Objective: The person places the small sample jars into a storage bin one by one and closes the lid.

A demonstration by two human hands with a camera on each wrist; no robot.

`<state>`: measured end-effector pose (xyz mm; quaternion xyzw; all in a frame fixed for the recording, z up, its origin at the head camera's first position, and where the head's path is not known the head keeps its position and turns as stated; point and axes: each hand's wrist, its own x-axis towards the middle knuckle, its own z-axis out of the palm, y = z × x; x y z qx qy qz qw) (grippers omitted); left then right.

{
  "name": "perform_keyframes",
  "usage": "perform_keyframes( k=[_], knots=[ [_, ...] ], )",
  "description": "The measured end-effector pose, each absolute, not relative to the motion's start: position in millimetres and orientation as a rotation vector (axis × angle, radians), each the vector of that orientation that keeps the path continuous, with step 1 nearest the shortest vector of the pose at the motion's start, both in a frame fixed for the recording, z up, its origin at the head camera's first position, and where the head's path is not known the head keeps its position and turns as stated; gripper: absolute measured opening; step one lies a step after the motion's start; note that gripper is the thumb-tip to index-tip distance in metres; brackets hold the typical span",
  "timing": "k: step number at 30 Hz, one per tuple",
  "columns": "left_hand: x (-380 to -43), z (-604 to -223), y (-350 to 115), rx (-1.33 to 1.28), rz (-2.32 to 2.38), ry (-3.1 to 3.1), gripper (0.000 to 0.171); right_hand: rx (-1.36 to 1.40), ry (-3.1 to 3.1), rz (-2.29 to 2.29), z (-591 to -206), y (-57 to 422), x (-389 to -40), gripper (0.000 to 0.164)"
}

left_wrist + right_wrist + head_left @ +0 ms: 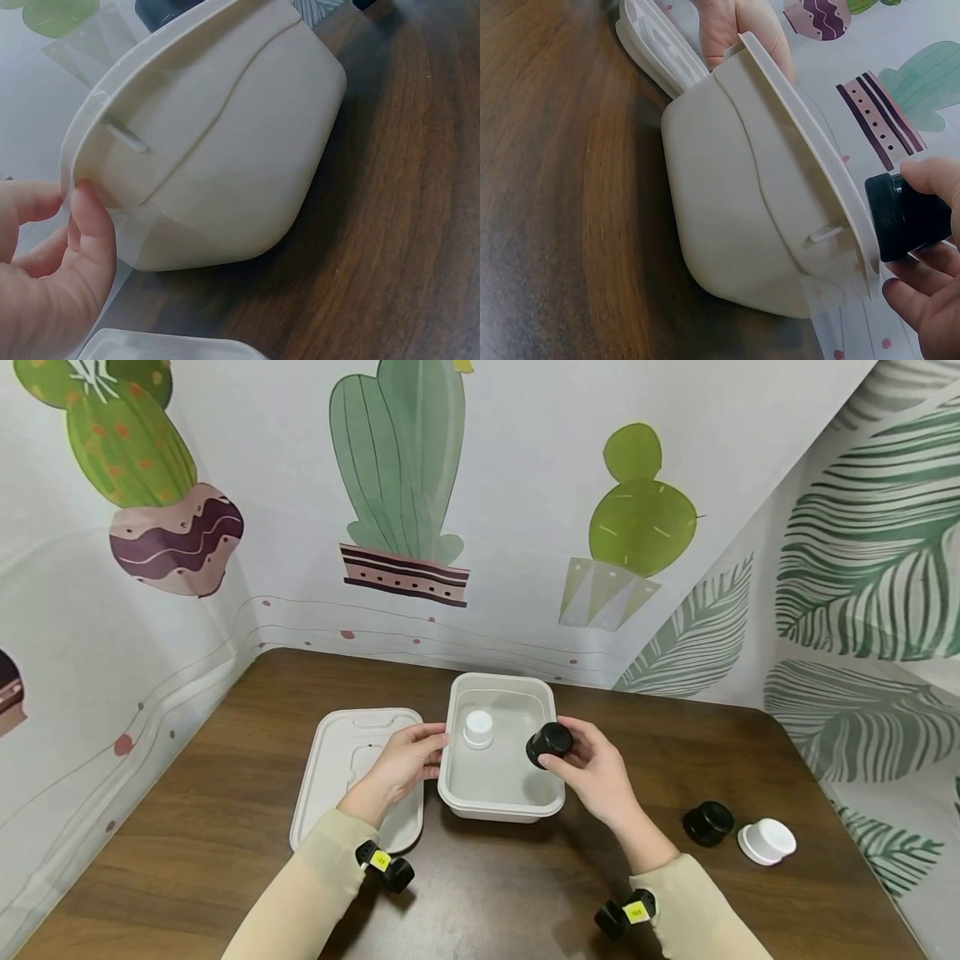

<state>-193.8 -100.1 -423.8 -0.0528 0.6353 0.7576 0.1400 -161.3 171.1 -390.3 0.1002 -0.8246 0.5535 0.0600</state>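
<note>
A pale grey plastic box (498, 785) stands on the table with its top uncovered. One white jar (478, 730) sits inside, toward the box's far left. My left hand (401, 766) pinches the box's left rim between thumb and fingers, as the left wrist view also shows. Over the box's right side, my right hand (596, 767) grips a black jar (550, 743) with a ribbed lid. In the right wrist view this jar (907, 214) is beside the rim, at about rim height; whether it touches the rim I cannot tell.
The box's lid (330, 777) lies flat on the brown table (480, 893), left of the box and partly under my left forearm. To the right, another black jar (708, 823) and another white jar (767, 842) stand side by side. A cactus-print cloth (517, 527) hangs behind the table.
</note>
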Motion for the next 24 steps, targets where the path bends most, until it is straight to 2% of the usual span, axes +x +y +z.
perform_keyframes(
  k=[24],
  knots=[
    [-192.4, -421.2, -99.9, -0.158, 2.184, 1.836, 0.04, 0.36, -2.516, 1.689, -390.1, 153.6, -165.4, 0.058]
  ],
)
